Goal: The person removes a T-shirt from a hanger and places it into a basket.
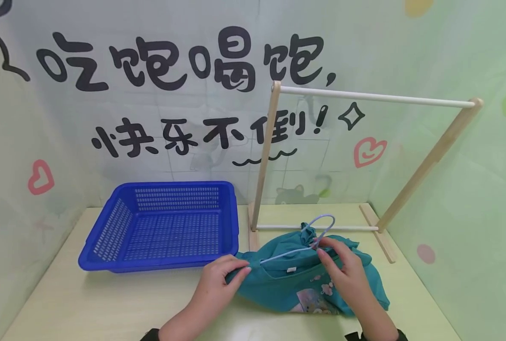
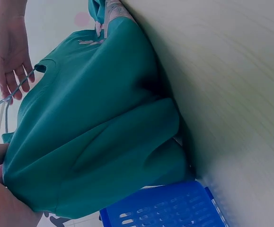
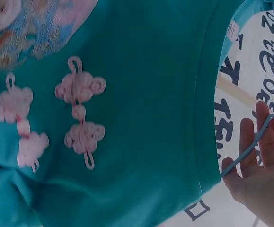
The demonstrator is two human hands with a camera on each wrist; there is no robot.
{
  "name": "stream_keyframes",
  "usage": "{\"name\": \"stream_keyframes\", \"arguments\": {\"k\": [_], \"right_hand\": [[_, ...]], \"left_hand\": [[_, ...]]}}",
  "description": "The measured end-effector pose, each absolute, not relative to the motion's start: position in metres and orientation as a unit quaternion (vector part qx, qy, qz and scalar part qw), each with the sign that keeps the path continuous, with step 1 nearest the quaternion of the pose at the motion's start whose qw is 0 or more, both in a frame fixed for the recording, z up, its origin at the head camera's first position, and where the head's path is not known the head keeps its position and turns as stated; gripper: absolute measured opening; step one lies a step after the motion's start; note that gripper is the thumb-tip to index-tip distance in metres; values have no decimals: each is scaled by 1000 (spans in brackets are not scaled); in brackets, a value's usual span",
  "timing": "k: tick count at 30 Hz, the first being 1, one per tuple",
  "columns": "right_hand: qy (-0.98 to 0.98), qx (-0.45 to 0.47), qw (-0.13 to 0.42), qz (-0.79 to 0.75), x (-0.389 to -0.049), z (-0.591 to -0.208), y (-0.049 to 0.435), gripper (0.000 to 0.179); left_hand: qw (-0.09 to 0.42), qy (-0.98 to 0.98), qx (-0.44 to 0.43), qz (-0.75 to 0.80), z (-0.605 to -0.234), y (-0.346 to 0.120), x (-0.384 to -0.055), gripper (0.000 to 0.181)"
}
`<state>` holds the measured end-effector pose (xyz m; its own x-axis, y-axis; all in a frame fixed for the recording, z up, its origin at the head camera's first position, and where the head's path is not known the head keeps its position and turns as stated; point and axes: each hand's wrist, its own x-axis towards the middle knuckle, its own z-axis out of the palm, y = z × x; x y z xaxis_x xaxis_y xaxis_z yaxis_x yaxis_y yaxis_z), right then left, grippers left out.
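Note:
A teal shirt (image 1: 270,289) with pink knotted trim (image 3: 80,87) and a picture patch lies bunched on the table. A thin light-blue hanger (image 1: 284,255) runs through its neckline, its hook standing up above the cloth. My left hand (image 1: 219,279) pinches the shirt at the shoulder on the left, between thumb and fingers; the hanger's end there is hidden in the cloth. With thumb and fingertips, my right hand (image 1: 347,270) holds the hanger just below the hook. The right wrist view shows the hanger's wire crossing those fingers.
A blue plastic basket (image 1: 157,263) with mesh walls stands at the left, close beside the shirt. Behind and to the right rises a wooden rack with a white top rail (image 1: 376,97). Printed cloth walls (image 1: 457,189) enclose the table (image 1: 121,308) at the back and sides.

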<state>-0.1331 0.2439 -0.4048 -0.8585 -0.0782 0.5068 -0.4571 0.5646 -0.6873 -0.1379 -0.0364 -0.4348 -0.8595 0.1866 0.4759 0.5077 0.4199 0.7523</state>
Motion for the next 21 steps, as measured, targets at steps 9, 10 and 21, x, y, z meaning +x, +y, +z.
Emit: {"name": "stream_keyframes", "arguments": {"k": [9,10,21], "right_hand": [[-828,133,200,506,-131,-407,237,21],[-831,129,202,503,-130,-407,237,19],[-839,134,174,498,-131,-400,247,14]], "left_hand": [[142,-829,-206,-501,-435,-37,-135,9],[138,-829,-206,-501,-434,-37,-135,9],[101,-833,-164,-519,-428,-46,-134,10]]}}
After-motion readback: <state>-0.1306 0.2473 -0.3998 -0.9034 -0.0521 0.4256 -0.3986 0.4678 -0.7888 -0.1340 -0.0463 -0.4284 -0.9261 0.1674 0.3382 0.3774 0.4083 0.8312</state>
